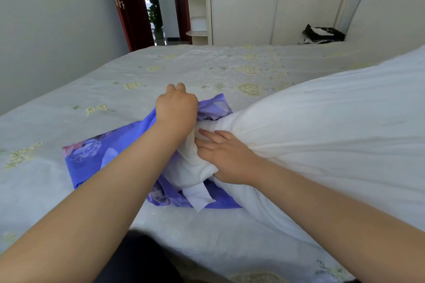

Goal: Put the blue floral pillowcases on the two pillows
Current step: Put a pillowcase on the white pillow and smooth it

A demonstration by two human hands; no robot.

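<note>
a big white pillow lay on the bed. its squeezed end was poking into the open mouth of a blue floral pillowcase that lay flat on the bed cover. the left hand held the top edge of the pillowcase, its fingers curled over the cloth. the right hand pressed on the bunched end of the pillow with its fingers out straight. a black bag sat by the headboard.

bulky pillow blocking right, open bedspread left
</note>
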